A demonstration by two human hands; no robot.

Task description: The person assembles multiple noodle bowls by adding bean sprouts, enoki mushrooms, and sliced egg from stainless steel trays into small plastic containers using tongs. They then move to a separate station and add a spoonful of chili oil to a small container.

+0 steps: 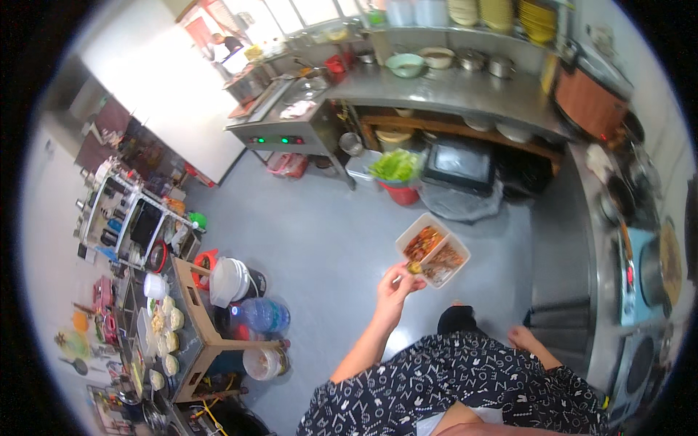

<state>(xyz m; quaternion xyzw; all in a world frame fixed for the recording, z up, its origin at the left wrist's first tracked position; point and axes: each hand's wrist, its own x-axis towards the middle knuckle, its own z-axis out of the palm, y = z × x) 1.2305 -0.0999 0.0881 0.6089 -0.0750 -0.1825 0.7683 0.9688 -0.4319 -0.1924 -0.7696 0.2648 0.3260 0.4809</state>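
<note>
My left hand (395,288) is stretched out ahead of me over the floor, its fingers closed on the near left rim of a white two-compartment food container (459,282). One compartment holds reddish-orange chopped food (424,243); brownish, finely cut food (443,263) fills the other. Beside my fingertips, at the rim, is a small dark-yellow thing (414,267) that I cannot make out. My right hand (520,337) hangs low at my right side, near the dark cabinet front, its fingers curled in with nothing visible in them.
Left, a worktable (190,341) carries several pale bowls; buckets and a large blue water bottle (263,315) stand beside it. Ahead, a red bucket (400,193) with leafy greens sits before the steel counter (451,86). A blue stove (640,276) with a pan lines the right side.
</note>
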